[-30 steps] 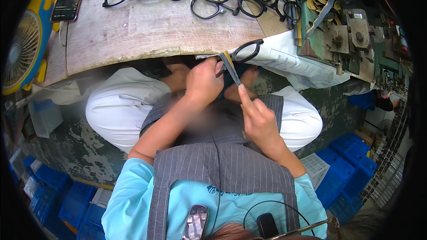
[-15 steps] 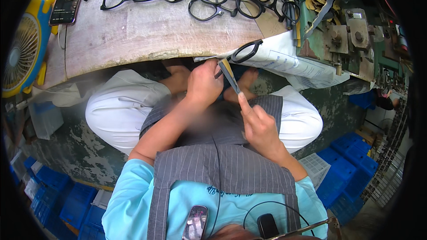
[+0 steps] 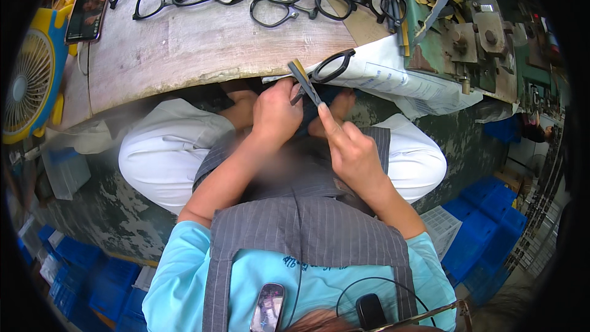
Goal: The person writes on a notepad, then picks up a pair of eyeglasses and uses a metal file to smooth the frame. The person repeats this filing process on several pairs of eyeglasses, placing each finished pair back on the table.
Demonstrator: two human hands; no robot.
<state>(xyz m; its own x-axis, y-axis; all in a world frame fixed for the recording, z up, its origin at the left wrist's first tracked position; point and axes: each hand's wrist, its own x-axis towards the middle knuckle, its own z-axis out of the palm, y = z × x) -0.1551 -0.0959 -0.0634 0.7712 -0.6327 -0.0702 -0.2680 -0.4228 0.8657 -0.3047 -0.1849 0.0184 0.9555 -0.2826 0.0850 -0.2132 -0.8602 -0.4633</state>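
Note:
My left hand (image 3: 275, 110) is closed around part of a black eyeglass frame (image 3: 351, 54), whose rim sticks out to the right at the bench's front edge. In my right hand (image 3: 355, 154) is a flat, narrow sanding stick (image 3: 305, 81), grey with a tan edge, with my index finger stretched along its near end. The stick lies slantwise across the eyeglass frame beside my left fingers, its tip pointing far left. My left fingertips and the held part of the frame are mostly hidden.
Several black eyeglass frames (image 3: 273, 12) lie along the back of the wooden bench (image 3: 184, 49). A phone (image 3: 91, 3) and a yellow-blue fan (image 3: 27, 80) are at the left. A metal clamping fixture (image 3: 488, 31) stands right. White sheeting (image 3: 393, 77) hangs over the front edge; blue crates (image 3: 473, 227) stand behind right.
My right hand has pushed forward and left, sliding the sanding stick farther across the eyeglass frame. My left hand keeps its grip, and the view has shifted slightly.

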